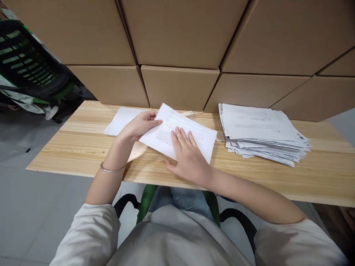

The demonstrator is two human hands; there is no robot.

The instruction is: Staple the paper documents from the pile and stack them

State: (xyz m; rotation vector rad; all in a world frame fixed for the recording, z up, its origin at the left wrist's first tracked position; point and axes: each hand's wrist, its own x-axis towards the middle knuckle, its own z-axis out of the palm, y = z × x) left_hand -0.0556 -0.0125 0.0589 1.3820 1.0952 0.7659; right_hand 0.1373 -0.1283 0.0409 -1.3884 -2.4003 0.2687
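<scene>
Printed sheet lies mid-table, long axis slanting toward your right; your left hand pinches its left edge; your right hand presses flat, fingers spread, nearer you.

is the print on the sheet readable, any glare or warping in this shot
Head view: even soft light, no glare; print on the folded sheet is too small and soft to read; a faint shadow lies under the left hand; the cardboard boxes fan out, bent by wide-angle distortion.
</scene>
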